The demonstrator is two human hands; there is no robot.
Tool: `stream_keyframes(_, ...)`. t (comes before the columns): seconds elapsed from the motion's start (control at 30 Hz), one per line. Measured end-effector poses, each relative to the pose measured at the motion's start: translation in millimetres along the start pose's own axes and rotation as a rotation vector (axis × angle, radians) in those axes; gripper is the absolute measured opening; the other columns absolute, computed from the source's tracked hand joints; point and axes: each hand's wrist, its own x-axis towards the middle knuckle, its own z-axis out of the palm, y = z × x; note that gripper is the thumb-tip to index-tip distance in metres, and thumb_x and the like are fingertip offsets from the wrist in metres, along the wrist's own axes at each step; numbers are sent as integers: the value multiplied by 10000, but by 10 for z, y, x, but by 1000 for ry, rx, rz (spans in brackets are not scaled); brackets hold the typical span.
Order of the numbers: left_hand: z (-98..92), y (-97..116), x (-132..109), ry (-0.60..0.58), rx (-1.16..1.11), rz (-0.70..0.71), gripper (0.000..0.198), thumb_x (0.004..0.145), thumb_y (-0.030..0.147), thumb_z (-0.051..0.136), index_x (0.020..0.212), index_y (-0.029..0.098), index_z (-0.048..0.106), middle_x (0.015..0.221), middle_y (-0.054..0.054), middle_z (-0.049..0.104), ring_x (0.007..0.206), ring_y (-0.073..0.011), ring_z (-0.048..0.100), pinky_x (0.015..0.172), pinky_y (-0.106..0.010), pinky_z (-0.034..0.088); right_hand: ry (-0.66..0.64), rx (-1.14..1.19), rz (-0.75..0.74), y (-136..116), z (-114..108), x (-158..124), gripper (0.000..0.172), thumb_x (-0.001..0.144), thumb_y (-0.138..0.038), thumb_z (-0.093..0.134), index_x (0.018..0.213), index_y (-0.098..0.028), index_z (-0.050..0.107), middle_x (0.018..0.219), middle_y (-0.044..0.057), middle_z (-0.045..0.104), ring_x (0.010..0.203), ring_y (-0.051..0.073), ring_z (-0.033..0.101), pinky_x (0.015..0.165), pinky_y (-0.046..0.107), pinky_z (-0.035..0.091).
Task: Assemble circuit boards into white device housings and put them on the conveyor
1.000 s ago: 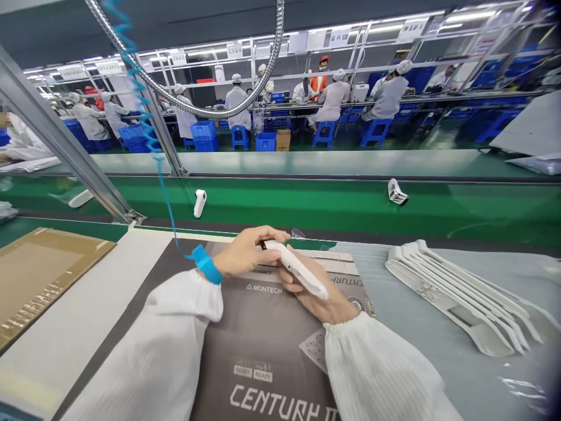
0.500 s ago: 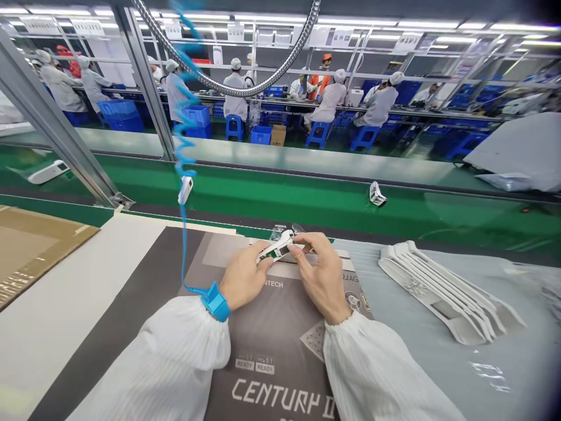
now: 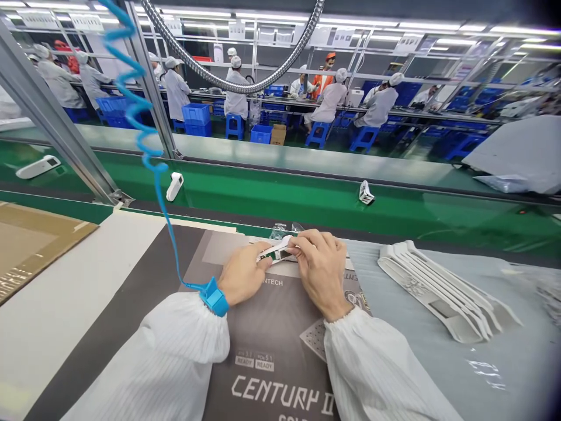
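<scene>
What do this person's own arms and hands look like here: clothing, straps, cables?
Both arms are covered by loose, white, faintly striped garment sleeves, the left sleeve and the right sleeve, each gathered into an elastic cuff at the wrist. The left hand and right hand are bare, without gloves. A bright blue wrist strap circles the left wrist, and a blue coiled cord rises from it.

This is a factory assembly line. A green conveyor belt (image 3: 307,199) runs left to right just beyond my bench, carrying white plastic housings (image 3: 174,186). Far behind it, workers in white coats and caps (image 3: 236,99) sit on blue stools (image 3: 318,133) along another line, with blue crates (image 3: 196,114) beside them. A coiled antistatic strap (image 3: 214,297) sits by my left hand (image 3: 243,275), and stacked white shells (image 3: 438,286) lie on the right.
</scene>
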Motion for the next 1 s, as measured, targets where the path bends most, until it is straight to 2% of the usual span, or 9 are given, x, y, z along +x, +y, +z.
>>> stream_keyframes(0.1, -45, -24, 35, 64, -74, -92, 290, 890, 262, 477, 1114, 197, 650, 888, -48, 699, 632, -172, 591, 645, -293, 461, -54, 44, 8, -14, 4, -19, 173, 942, -188, 562, 797, -237, 643, 915, -1, 688, 879, 182, 545, 850, 370, 280)
stream_keyframes(0.2, -113, -43, 53, 157, -24, -126, 287, 885, 251, 484, 1113, 201, 651, 903, -42, 694, 647, -166, 599, 632, -283, 457, 10, 75, 43, -57, 13, 2, 134, 948, -229, 571, 832, -233, 638, 941, 1, 690, 888, 177, 555, 831, 359, 299)
stream_keyframes(0.3, -134, -24, 28, 102, 56, -70, 291, 874, 239, 516, 1121, 222, 669, 868, -31, 702, 719, -190, 623, 671, -291, 467, 91, 34, 16, -53, 19, 53, 73, 944, -273, 589, 952, -252, 658, 993, 6, 702, 915, 181, 565, 848, 361, 309)
stream_keyframes(0.37, -118, 2, 2, 70, 88, -10, 298, 874, 233, 530, 1133, 238, 678, 892, -29, 719, 802, -209, 644, 752, -311, 481, 90, -5, -25, -22, 18, 73, 80, 935, -286, 605, 984, -262, 662, 991, 0, 710, 914, 182, 570, 854, 366, 308)
stream_keyframes(0.47, -92, 32, -24, 60, 107, 36, 314, 875, 228, 540, 1150, 256, 689, 981, -38, 735, 935, -231, 657, 880, -340, 472, 70, -76, -62, 19, 7, 60, 65, 922, -298, 624, 896, -262, 671, 931, -12, 716, 871, 184, 565, 852, 378, 296)
stream_keyframes(0.57, -96, 42, -28, 49, 102, 23, 325, 881, 229, 533, 1166, 261, 686, 1041, -39, 735, 969, -239, 657, 890, -350, 473, 63, -98, -80, 23, -5, 34, 115, 917, -296, 631, 817, -250, 663, 894, -10, 714, 840, 183, 556, 850, 380, 294)
stream_keyframes(0.77, -116, 59, -44, 68, 127, 15, 333, 869, 235, 538, 1162, 266, 694, 1015, -49, 742, 923, -252, 661, 850, -366, 478, 130, -88, -71, 42, -9, 59, 107, 930, -307, 611, 861, -256, 674, 889, -10, 722, 840, 178, 565, 860, 378, 303)
stream_keyframes(0.87, -91, 56, -39, 50, 96, 20, 303, 852, 228, 550, 1104, 265, 716, 981, -50, 737, 882, -242, 657, 815, -351, 483, 88, -110, -93, 32, -14, 44, 126, 944, -302, 586, 862, -257, 672, 898, -7, 722, 835, 184, 554, 867, 388, 292)
stream_keyframes(1.0, -52, -14, 17, 40, -193, -97, 255, 850, 249, 538, 1043, 203, 698, 786, -36, 689, 603, -162, 587, 580, -265, 465, -59, -8, -96, -34, -13, 22, 201, 976, -223, 500, 816, -232, 621, 905, -1, 699, 868, 179, 551, 899, 387, 278)
